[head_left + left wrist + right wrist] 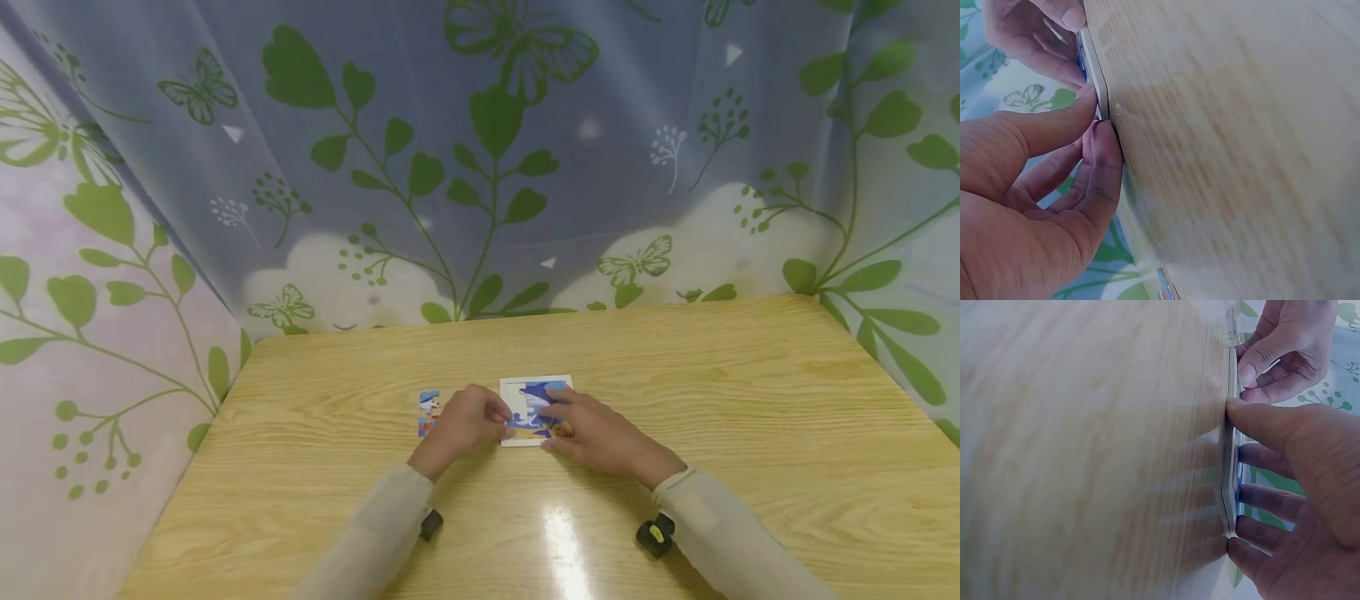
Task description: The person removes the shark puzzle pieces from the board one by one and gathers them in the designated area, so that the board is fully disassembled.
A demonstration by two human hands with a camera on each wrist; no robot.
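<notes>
A white-bordered jigsaw puzzle board (536, 443) lies flat on the table, with blue and sandy picture pieces in it and a blank white area at its upper left. My left hand (468, 423) pinches the board's left edge; in the left wrist view, the thumb (1063, 124) is on the upper side and a fingertip is low by the corner. Over the right part spreads my right hand (603, 432), its fairly straight fingers resting on the pieces and its thumb (1260, 422) touching the near edge. Both hands hide parts of the picture.
Left of the board, partly behind the left hand, colourful puzzle pieces (428, 407) lie on the wooden table (322, 467). Behind the table hangs a leaf-and-butterfly curtain (405, 225). Dark devices are strapped beneath both wrists, including one (656, 536) at the right.
</notes>
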